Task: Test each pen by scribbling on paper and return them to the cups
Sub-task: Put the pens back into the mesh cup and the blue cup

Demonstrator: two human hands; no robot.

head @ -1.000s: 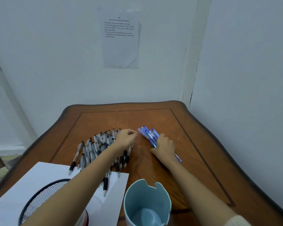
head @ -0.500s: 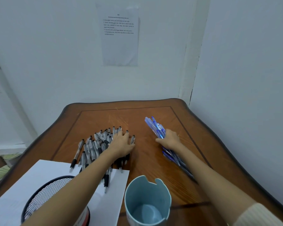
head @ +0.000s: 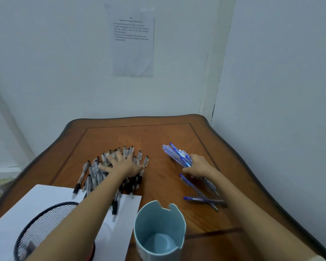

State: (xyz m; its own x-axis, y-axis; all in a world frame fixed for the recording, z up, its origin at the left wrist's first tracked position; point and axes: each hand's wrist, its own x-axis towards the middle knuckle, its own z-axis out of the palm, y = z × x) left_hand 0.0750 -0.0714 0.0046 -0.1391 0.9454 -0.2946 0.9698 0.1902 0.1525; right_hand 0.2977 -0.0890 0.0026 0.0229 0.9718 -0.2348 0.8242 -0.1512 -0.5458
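Evidently no pen is yet lifted. The left hand [head: 121,164] is laid flat, fingers spread, on the heap of grey pens [head: 93,173], and nothing is gripped by it. These pens are fanned with their long axes running away from the person. Their black grip ends point back toward the paper [head: 45,200], and a few tips lie on its far edge. That heap is reached soonest by the left hand.

The blue pens [head: 174,153] are slanted from far left to near right under the right hand [head: 198,165]. Whether they are clasped or only pressed cannot be told, since the fingers are turned away from view. A few stray blue pens [head: 201,199] are crossed beside the right forearm.

The pens beneath the left palm are hidden. The mesh cup [head: 43,217] is half covered by the left forearm, so its contents cannot be judged. The blue cup [head: 158,221], between the arms, looks empty.
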